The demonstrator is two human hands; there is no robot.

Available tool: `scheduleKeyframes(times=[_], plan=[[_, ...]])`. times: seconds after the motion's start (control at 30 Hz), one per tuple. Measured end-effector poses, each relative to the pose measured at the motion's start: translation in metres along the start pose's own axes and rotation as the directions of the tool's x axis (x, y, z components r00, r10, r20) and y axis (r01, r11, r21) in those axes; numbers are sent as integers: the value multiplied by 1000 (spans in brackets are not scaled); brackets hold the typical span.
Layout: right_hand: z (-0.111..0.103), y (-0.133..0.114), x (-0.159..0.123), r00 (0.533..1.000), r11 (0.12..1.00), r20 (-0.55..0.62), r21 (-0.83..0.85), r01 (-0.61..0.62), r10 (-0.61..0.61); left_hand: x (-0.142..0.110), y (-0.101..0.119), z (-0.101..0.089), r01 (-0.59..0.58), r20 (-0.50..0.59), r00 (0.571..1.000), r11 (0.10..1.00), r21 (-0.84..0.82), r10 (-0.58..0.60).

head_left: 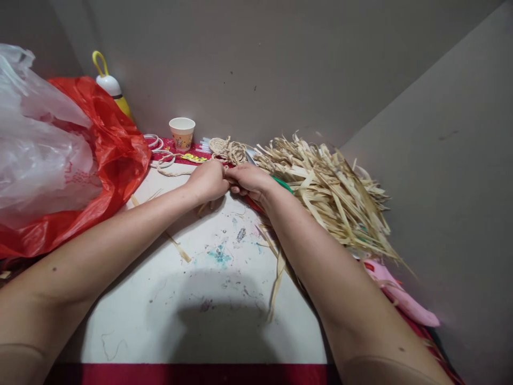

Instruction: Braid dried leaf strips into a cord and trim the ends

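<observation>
1. The left hand (209, 181) and the right hand (250, 179) are brought together over the far part of the white-topped table (152, 321), touching or nearly so
2. The fingers of both hands are curled inward; since the tips are mostly hidden, whether a strand is pinched cannot be told
3. A braided cord (176, 172) is led in from the left and lost from sight at the left hand; a cord coil (228, 149) is laid just beyond
4. Straw strips (328, 182) are heaped to the right of the right hand
5. Close work on the cord appears to be in hand; a steady hold and small finger adjustments would seem to be called for
</observation>
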State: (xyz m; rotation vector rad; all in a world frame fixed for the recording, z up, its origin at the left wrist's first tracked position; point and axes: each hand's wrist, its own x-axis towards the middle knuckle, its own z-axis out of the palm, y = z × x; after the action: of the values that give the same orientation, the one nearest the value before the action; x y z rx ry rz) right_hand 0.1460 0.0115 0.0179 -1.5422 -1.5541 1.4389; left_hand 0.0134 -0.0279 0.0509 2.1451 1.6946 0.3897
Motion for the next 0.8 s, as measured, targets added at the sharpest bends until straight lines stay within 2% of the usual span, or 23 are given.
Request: scheduleKeyframes(times=[0.13, 0.23, 0.3, 0.37, 0.43, 0.5, 0.57, 0.6, 0.67, 0.73, 0.8], plan=[[2, -4, -5, 1000, 999, 10, 46, 3, -4, -7, 7, 0, -45, 106, 994, 992, 122, 32], [3, -7, -8, 999, 998, -24, 64, -26, 28, -11, 12, -7, -117, 231, 970, 977, 179, 74], [3, -7, -8, 999, 998, -24, 57, -27, 28, -12, 13, -15, -163, 313, 944, 973, 163, 106], [1, -5, -6, 1000, 999, -12, 41, -15, 16, -8, 9, -23, -175, 351, 926, 982, 76, 138], [-1, -3, -5, 1000, 1000, -1, 21, -10, 10, -1, 0, -28, -113, 279, 951, 990, -79, 131], [-2, -2, -3, 1000, 1000, 19, 6, -13, 13, 9, -12, -27, 3, 99, 995, 968, -252, 23], [-3, -2, -3, 999, 1000, 41, 6, -19, 19, 17, -22, -21, 111, 15, 993, 910, -400, -114], [-3, -3, -4, 999, 1000, 47, 10, -24, 23, 19, -25, -17, 162, 41, 986, 868, -470, -162], [-3, -4, -5, 999, 999, 41, 27, -36, 35, 22, -27, -9, 255, 165, 967, 764, -593, -195], [-2, -6, -6, 998, 997, 37, 51, -52, 50, 23, -24, -2, 308, 265, 949, 675, -670, -170], [-2, -6, -6, 998, 995, 35, 80, -60, 57, 22, -19, 3, 322, 300, 942, 646, -692, -148]])
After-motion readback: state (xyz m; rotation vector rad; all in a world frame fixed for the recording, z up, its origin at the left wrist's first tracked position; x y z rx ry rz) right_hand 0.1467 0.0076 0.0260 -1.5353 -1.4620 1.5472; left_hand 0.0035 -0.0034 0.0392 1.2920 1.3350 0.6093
